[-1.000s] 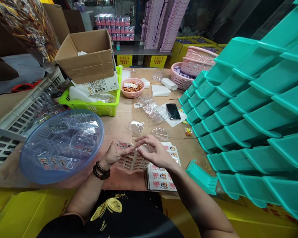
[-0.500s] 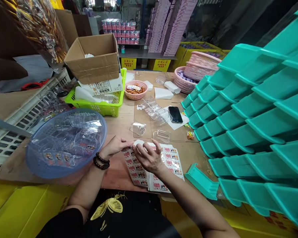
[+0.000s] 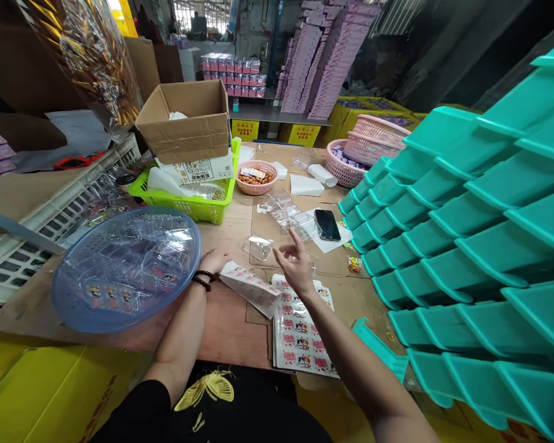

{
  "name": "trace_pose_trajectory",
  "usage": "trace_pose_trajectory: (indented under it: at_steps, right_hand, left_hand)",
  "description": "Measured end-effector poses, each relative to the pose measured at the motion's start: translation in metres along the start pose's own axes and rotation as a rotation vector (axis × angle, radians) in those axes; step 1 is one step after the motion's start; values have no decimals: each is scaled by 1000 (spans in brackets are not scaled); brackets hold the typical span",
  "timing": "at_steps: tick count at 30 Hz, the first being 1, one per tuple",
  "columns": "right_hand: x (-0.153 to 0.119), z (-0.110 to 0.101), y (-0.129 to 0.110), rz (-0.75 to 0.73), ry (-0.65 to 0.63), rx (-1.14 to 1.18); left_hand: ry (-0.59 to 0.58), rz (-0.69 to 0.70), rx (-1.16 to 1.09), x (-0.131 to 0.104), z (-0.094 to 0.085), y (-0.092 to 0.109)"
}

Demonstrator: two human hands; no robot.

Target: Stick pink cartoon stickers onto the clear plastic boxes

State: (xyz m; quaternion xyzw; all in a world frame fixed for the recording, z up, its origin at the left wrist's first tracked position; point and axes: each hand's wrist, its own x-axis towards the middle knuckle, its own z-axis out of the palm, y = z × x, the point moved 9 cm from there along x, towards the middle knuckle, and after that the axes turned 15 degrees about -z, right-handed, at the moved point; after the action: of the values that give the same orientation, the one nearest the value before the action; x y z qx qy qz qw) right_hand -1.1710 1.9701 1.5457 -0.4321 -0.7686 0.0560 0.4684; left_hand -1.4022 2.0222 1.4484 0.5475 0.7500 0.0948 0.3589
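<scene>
My left hand (image 3: 216, 261) is closed on the upper left corner of a loose sticker sheet (image 3: 249, 286), which curls over the table beside the blue basket. My right hand (image 3: 296, 264) is raised above a stack of printed sticker sheets (image 3: 300, 338), its fingers apart and the index finger stretched forward. Whether a small sticker clings to a fingertip is too small to tell. Just beyond my hands lie clear plastic shells (image 3: 258, 247). The blue basket (image 3: 60, 301) at the left holds many clear shells, some with cat stickers.
Teal trays (image 3: 461, 258) rise in tall stacks at the right, with one loose teal tray (image 3: 381, 347) beside the sheets. A phone (image 3: 327, 225), a pink basket of small packets (image 3: 257, 189) and a green basket (image 3: 207, 212) under a cardboard box (image 3: 189, 138) stand farther back.
My hands have moved apart. The left one has drawn a sheet leftward, off the stack, and the right one has lifted forward with its fingers opened. The view has tilted up slightly.
</scene>
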Motion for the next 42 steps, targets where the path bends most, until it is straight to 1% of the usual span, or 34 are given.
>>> trace_pose_trajectory:
  at_steps: [2, 4, 5, 7, 9, 10, 12, 14, 15, 17, 19, 21, 22, 23, 24, 25, 26, 28, 29, 30, 31, 33, 34, 35, 36, 37, 38, 40, 42]
  right_hand:
    - [9, 30, 30, 102, -168, -2]
    - [12, 58, 49, 147, -328, -64]
    - [12, 69, 55, 166, -385, -80]
    - [11, 83, 61, 191, -436, -50]
    - [11, 85, 64, 212, -415, 28]
    - [11, 82, 67, 231, -390, 62]
    - [10, 70, 75, 281, -328, 101]
    - [10, 52, 81, 311, -262, 119]
    - [11, 42, 82, 309, -232, 133]
    - [13, 25, 78, 289, -195, 183]
    - [14, 11, 69, 280, -190, 247]
    - [14, 2, 57, 285, -200, 320]
    - [14, -1, 50, 285, -204, 353]
    - [14, -3, 43, 281, -203, 380]
    - [14, -5, 36, 273, -202, 401]
    - [14, -6, 30, 261, -207, 416]
    - [14, -5, 24, 244, -224, 428]
    - [13, -1, 14, 198, -297, 445]
    - [14, -2, 10, 172, -325, 428]
    - [16, -8, 8, 144, -318, 374]
    - [20, -19, 6, 115, -268, 286]
    - [28, -53, -3, 55, -66, 89]
    - [29, -69, -11, 25, 31, 34]
    - [29, -79, -20, 4, 91, 37]
    - [29, -83, -28, -1, 97, 99]
    - [27, -79, -35, 19, 61, 206]
    - [24, -71, -40, 62, 0, 330]
    - [15, -49, -45, 195, -117, 557]
    - [4, -30, -43, 335, -159, 695]
  left_hand:
    - [-31, 72, -29, -1, 2, 9]
    - [-71, 159, -79, -6, 5, 19]
    - [-94, 199, -110, -10, 6, 24]
    - [-149, 264, -176, -17, 10, 33]
    - [-204, 306, -240, -22, 15, 39]
    - [-231, 320, -266, -24, 18, 42]
    - [-282, 332, -298, -24, 25, 44]
    - [-310, 323, -309, -20, 29, 41]
    - [-305, 312, -314, -17, 28, 39]
    - [-251, 291, -345, -9, 20, 34]
    - [-169, 281, -416, -7, 7, 33]
    - [-124, 283, -503, -12, 0, 39]
    - [-121, 290, -531, -17, 1, 43]
    - [-154, 296, -572, -24, 5, 50]
    - [-232, 296, -652, -32, 12, 56]
    - [-347, 283, -779, -40, 21, 63]
    - [-486, 250, -942, -49, 31, 68]
    - [-750, 124, -1287, -64, 49, 76]
    - [-832, 51, -1417, -70, 56, 78]
    - [-864, -10, -1499, -74, 61, 78]
    - [-867, -60, -1555, -77, 64, 77]
    - [-824, -138, -1637, -80, 67, 74]
    - [-794, -176, -1666, -81, 68, 72]
    - [-768, -211, -1687, -83, 70, 70]
    - [-749, -242, -1701, -84, 71, 69]
    - [-737, -265, -1712, -86, 72, 69]
    - [-729, -281, -1727, -88, 72, 70]
    - [-751, -290, -1742, -93, 73, 74]
    - [-757, -282, -1753, -97, 72, 77]
